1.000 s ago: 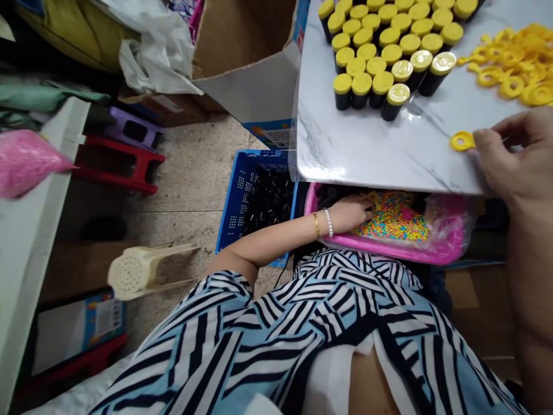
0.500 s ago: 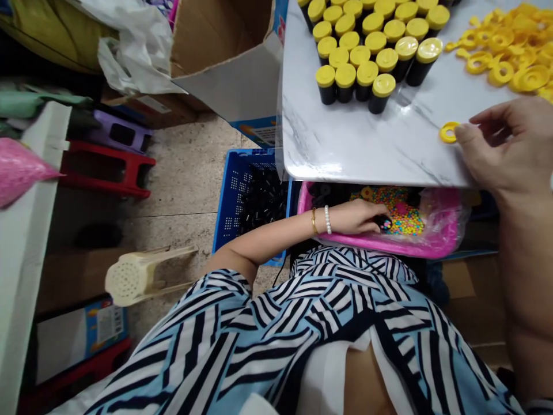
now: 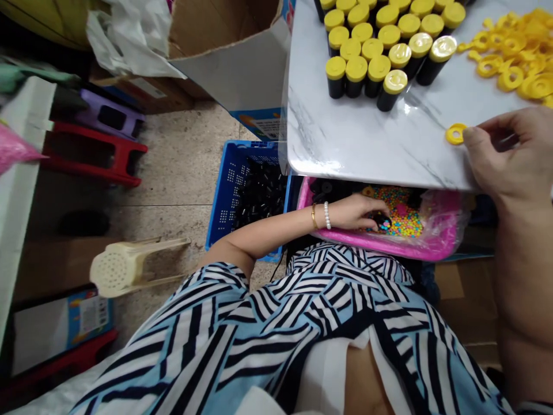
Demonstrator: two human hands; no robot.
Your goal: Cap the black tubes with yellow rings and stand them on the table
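While the left hand (image 3: 356,212) reaches into a pink tub (image 3: 432,252) below the near edge of the marble-patterned table (image 3: 354,144), its thumb and fingers grasp a small black tube (image 3: 382,220), coloured balls showing at its mouth. More coloured balls (image 3: 408,225) lie loose in the tub beside that tube, and clear plastic film (image 3: 451,222) covers part of the tub's right end. The right hand (image 3: 505,153) pinches a yellow ring-shaped cap (image 3: 450,136) near the table's near edge, well right of the near-left corner; whether the cap touches the tabletop, I cannot tell. Back from that corner, yellow-capped black tubes (image 3: 356,69) stand in a close group, with a heap of loose yellow caps (image 3: 512,79) to their right. Beneath the near-left corner, a blue crate (image 3: 216,202) holds black cylindrical pieces (image 3: 261,193).
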